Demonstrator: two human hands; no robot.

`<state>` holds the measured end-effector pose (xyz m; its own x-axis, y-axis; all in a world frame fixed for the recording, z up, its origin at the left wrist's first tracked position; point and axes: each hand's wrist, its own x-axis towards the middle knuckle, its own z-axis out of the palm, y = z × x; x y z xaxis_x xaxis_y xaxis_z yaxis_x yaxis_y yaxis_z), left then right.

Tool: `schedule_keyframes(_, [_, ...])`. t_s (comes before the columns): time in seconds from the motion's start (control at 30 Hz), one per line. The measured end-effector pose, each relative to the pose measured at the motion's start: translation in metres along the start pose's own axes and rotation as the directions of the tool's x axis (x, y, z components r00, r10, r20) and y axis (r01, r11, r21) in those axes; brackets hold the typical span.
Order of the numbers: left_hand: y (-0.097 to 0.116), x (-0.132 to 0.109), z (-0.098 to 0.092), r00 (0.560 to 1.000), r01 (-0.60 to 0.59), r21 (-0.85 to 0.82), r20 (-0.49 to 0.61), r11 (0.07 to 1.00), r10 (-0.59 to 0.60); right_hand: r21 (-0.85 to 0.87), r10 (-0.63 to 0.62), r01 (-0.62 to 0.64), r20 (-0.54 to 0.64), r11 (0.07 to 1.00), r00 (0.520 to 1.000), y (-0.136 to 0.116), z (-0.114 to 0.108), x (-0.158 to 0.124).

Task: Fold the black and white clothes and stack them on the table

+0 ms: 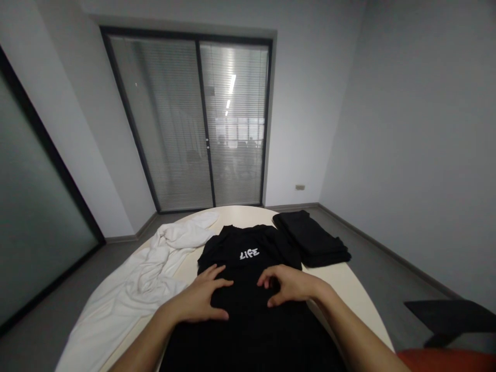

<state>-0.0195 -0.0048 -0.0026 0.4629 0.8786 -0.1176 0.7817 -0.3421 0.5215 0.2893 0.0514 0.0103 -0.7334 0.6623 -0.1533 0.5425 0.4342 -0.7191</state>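
Head view: your left hand point(201, 297) is open, fingers spread and thumb out, over the left side of the black shirt point(248, 310); nothing gripped. Your right hand point(289, 284) is half curled over the shirt's right side, gap between thumb and fingers, no cloth seen pinched. Can't tell how firmly either hand touches. The shirt lies on the table point(344, 289) beneath and between your hands, running toward you and beyond them. White print point(249, 253) sits just past your fingertips. Left of your left hand: rumpled white cloth point(151, 274). Beyond your right hand, to its right: folded black stack point(312, 240). Chair point(445, 359) right of your right forearm.
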Motion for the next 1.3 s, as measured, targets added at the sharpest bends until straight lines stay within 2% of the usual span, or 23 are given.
schedule_keyframes(0.07, [0.005,-0.003,-0.004,0.999,-0.051,-0.025,0.001,0.998,0.051,0.036,0.042,-0.046,0.11,0.998,0.993,-0.002,0.001,-0.003])
schedule_keyframes(0.13, [0.01,-0.003,-0.008,0.997,-0.06,-0.075,-0.054,0.995,0.056,0.07,0.081,-0.098,0.216,0.993,0.973,-0.008,0.002,-0.007])
schedule_keyframes(0.2, [0.01,0.001,-0.009,0.986,-0.012,-0.091,-0.165,0.996,-0.003,0.086,0.107,-0.136,0.284,0.987,0.953,-0.016,0.002,-0.009])
schedule_keyframes(0.23, [0.009,0.004,-0.009,0.97,0.015,-0.075,-0.242,0.997,-0.033,0.08,0.11,-0.137,0.275,0.987,0.955,-0.02,0.001,-0.009])
schedule_keyframes(0.27, [0.006,0.007,-0.008,0.942,0.037,-0.046,-0.331,0.998,-0.05,0.056,0.109,-0.124,0.218,0.991,0.97,-0.022,0.0,-0.009])
schedule_keyframes(0.3, [0.001,0.009,-0.006,0.905,0.051,-0.007,-0.422,0.999,-0.049,0.008,0.104,-0.105,0.109,0.994,0.989,-0.023,-0.001,-0.008])
schedule_keyframes(0.33, [-0.004,0.012,-0.004,0.866,0.06,0.031,-0.498,0.998,-0.036,-0.066,0.091,-0.094,-0.039,0.993,0.995,-0.022,-0.003,-0.007])
schedule_keyframes(0.37, [-0.011,0.014,-0.002,0.834,0.069,0.057,-0.551,0.996,-0.026,-0.157,0.069,-0.103,-0.207,0.982,0.976,-0.019,-0.006,-0.006])
schedule_keyframes(0.4, [-0.017,0.016,0.001,0.816,0.08,0.065,-0.577,0.995,-0.028,-0.247,0.04,-0.138,-0.366,0.959,0.93,-0.014,-0.008,-0.004])
schedule_keyframes(0.47, [-0.03,0.02,0.007,0.821,0.107,0.033,-0.567,0.994,-0.069,-0.356,0.008,-0.271,-0.593,0.894,0.805,0.001,-0.013,-0.002])
schedule_keyframes(0.53, [-0.039,0.023,0.012,0.849,0.121,-0.019,-0.515,0.992,-0.114,-0.366,0.04,-0.41,-0.704,0.835,0.709,0.018,-0.016,0.0])
schedule_keyframes(0.6, [-0.044,0.026,0.016,0.866,0.113,-0.048,-0.484,0.993,-0.122,-0.348,0.106,-0.499,-0.73,0.794,0.676,0.033,-0.015,0.002])
schedule_keyframes(0.7, [-0.043,0.027,0.016,0.877,0.05,-0.071,-0.473,0.996,-0.078,-0.326,0.178,-0.494,-0.662,0.806,0.728,0.04,-0.011,0.005])
schedule_keyframes(0.8, [-0.033,0.024,0.01,0.898,-0.077,-0.094,-0.439,0.993,0.028,-0.243,0.158,-0.344,-0.562,0.907,0.812,0.033,-0.008,0.009])
schedule_keyframes(0.87, [-0.024,0.02,0.005,0.905,-0.116,-0.112,-0.421,0.987,0.058,-0.147,0.128,-0.239,-0.527,0.96,0.84,0.028,-0.008,0.01])
schedule_keyframes(0.93, [-0.016,0.016,0.001,0.908,-0.071,-0.127,-0.418,0.989,0.012,-0.061,0.147,-0.212,-0.537,0.975,0.831,0.027,-0.007,0.012])
schedule_keyframes(1.1, [-0.012,0.017,0.0,0.888,0.091,-0.125,-0.44,0.988,-0.138,0.094,0.364,-0.381,-0.569,0.92,0.738,0.038,-0.008,0.011])
schedule_keyframes(1.17, [-0.019,0.02,0.0,0.842,0.1,-0.168,-0.511,0.981,-0.174,0.103,0.396,-0.409,-0.544,0.907,0.74,0.042,-0.01,0.008])
schedule_keyframes(1.2, [-0.024,0.022,-0.001,0.8,0.097,-0.197,-0.567,0.976,-0.194,0.093,0.393,-0.409,-0.53,0.908,0.751,0.043,-0.012,0.007])
schedule_keyframes(1.3, [-0.042,0.024,-0.008,0.637,0.119,-0.258,-0.72,0.959,-0.273,0.042,0.324,-0.358,-0.533,0.933,0.782,0.043,-0.019,0.003])
